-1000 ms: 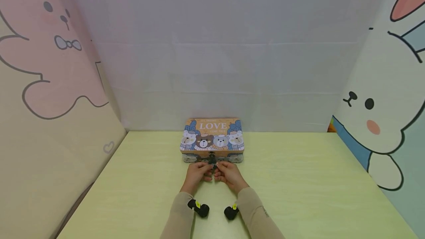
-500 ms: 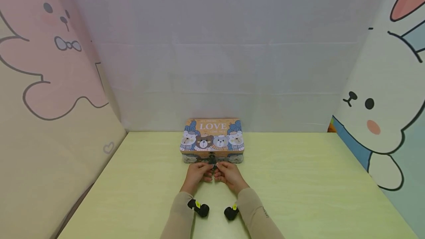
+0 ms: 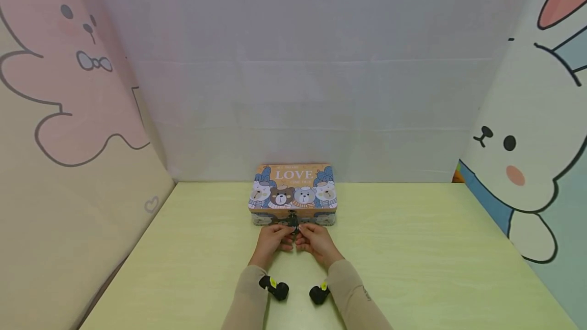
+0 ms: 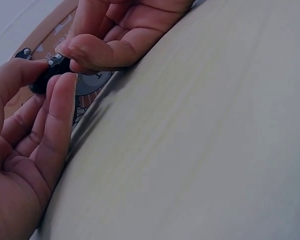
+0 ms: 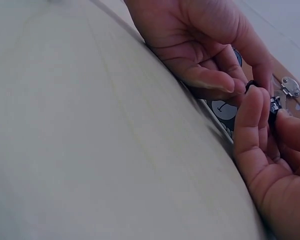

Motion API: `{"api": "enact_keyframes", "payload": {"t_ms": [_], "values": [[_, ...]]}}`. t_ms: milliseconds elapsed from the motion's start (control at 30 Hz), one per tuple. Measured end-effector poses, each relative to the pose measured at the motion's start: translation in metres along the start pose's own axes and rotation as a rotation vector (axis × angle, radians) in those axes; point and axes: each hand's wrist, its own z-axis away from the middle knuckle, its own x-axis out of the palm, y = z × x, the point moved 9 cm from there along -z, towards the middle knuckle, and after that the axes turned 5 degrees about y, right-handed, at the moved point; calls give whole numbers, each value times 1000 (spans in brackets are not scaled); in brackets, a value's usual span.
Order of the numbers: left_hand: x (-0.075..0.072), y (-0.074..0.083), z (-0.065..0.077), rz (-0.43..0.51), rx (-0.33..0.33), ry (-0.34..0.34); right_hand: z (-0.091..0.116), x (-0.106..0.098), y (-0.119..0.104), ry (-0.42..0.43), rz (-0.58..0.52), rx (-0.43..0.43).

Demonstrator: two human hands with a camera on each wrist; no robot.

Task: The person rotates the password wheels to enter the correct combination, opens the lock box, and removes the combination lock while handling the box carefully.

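Note:
A small black combination padlock [image 4: 42, 81] with silver dials hangs at the front of a tin box [image 3: 293, 187], partly covered by fingers. The box's lid is down and carries the word LOVE and cartoon bears. My left hand [image 3: 269, 242] pinches the padlock between thumb and fingers from the left. From the right, my right hand [image 3: 318, 243] holds it with thumb and fingertips; in the right wrist view, the dials [image 5: 275, 105] show beside the thumb. A silver clasp [image 5: 290, 86] sits on the box front just above. The dial digits are too small to read.
The box stands at the back of a pale yellow-green table [image 3: 412, 248], close to a white cloth backdrop [image 3: 293, 90]. Side panels with a pink cartoon [image 3: 82, 90] and a white rabbit [image 3: 527, 167] flank the table. Both wrists wear black cameras [image 3: 279, 290].

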Motion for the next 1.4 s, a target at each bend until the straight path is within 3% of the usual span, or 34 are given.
{"api": "enact_keyframes", "payload": {"t_ms": [733, 1400], "values": [[-4, 2, 3, 79, 10, 19, -1, 1, 0, 0, 4, -10], [-2, 1, 1, 64, 27, 1, 1, 1, -1, -8, -7, 11]]}}
